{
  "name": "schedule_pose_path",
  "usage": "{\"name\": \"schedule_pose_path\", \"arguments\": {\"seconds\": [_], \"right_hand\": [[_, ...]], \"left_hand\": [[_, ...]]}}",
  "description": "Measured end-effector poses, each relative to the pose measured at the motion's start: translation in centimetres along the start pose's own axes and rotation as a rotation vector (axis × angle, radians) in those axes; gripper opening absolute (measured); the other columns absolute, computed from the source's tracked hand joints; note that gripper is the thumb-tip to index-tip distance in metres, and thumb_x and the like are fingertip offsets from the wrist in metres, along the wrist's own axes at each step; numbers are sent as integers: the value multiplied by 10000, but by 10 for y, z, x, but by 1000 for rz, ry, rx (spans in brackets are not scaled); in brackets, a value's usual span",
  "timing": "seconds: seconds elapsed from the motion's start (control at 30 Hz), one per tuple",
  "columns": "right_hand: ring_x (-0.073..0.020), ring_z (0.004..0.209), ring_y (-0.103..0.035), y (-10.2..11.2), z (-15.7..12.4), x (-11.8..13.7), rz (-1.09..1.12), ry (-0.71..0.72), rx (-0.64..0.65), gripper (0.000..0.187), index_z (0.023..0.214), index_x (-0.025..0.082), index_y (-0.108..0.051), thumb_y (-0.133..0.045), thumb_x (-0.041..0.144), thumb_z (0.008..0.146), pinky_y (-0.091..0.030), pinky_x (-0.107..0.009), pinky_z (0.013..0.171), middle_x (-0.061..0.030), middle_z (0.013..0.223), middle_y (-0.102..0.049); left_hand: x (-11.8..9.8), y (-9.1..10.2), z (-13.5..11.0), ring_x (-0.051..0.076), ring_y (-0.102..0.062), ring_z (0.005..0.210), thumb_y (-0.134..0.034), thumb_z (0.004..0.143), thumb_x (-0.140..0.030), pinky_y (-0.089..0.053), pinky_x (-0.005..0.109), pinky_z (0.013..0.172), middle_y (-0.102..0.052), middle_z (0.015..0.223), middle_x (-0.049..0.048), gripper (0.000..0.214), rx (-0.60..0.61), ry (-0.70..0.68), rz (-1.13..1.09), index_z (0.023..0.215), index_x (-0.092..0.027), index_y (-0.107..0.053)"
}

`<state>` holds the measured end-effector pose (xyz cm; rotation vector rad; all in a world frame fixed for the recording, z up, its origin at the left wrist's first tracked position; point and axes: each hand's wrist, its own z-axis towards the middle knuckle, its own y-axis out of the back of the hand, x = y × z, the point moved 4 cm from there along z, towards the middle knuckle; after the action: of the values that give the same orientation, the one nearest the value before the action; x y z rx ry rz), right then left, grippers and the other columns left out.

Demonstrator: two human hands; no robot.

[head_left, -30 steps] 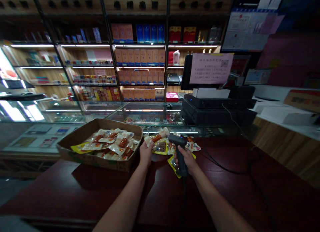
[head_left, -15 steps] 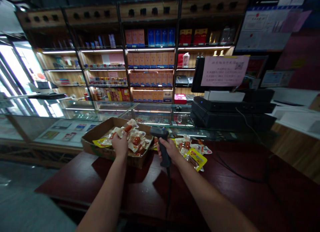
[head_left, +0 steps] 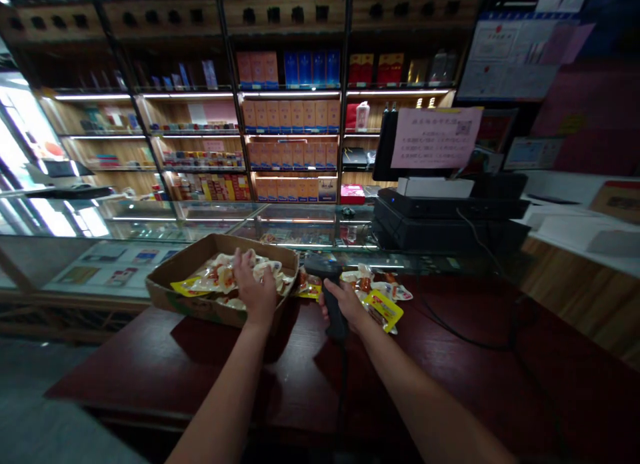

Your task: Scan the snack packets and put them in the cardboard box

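Note:
My left hand [head_left: 256, 289] is over the cardboard box [head_left: 170, 296], fingers spread above the packaged snacks [head_left: 220, 272] inside. Whether its fingertips touch a packet I cannot tell. Wrapped around the handle of a black barcode scanner [head_left: 336, 317] is my right hand [head_left: 345, 303]. The scanner is upright with its head toward the box, and its cable hangs down toward me. Just behind and to the right of that hand lie more snack packets [head_left: 357, 281], among them a yellow one [head_left: 383, 309]. A further yellow packet [head_left: 309, 287] lies between box and scanner.
The dark red table [head_left: 300, 377] carries the box and packets. A black cable [head_left: 460, 341] crosses its right side. Behind stand a glass display counter [head_left: 210, 214] and a monitor with a pink paper sign [head_left: 435, 137] on a black cash drawer [head_left: 445, 227]. Lit shelves with boxed goods [head_left: 290, 117] line the wall.
My left hand has moved right within the box, and its fingers have spread from a closed grip on a sausage packet. My right hand still holds the scanner. The view has shifted slightly.

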<state>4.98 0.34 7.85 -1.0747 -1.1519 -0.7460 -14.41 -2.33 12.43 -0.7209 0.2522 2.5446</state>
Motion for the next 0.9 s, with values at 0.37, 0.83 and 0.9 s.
{"name": "schedule_pose_path", "arguments": {"seconds": [0.37, 0.83, 0.9], "right_hand": [[-92, 350, -483, 135, -52, 6, 235, 114, -268, 355, 747, 157, -565, -608, 507, 711, -408, -209, 356, 21, 492, -573], [-94, 376, -474, 131, -54, -10, 248, 89, -178, 426, 895, 168, -559, -649, 517, 668, -405, -212, 354, 18, 542, -575], [-94, 378, -479, 131, -55, -10, 239, 98, -139, 421, 908, 163, -562, -635, 513, 685, -411, -212, 356, 14, 548, -580]], "left_hand": [[-70, -118, -135, 239, -588, 880, -537, 752, -463, -427, 327, 769, -638, 890, 122, 342, 1088, -6, 273, 865, -146, -596], [-16, -136, -158, 98, -456, 465, -702, 549, -387, -329, 212, 474, -512, 515, -38, 314, 1155, 745, -615, 577, -168, -479], [-10, -132, -147, 107, -491, 469, -694, 561, -415, -373, 228, 483, -544, 548, -33, 345, 996, 881, -730, 629, -175, -455]]}}
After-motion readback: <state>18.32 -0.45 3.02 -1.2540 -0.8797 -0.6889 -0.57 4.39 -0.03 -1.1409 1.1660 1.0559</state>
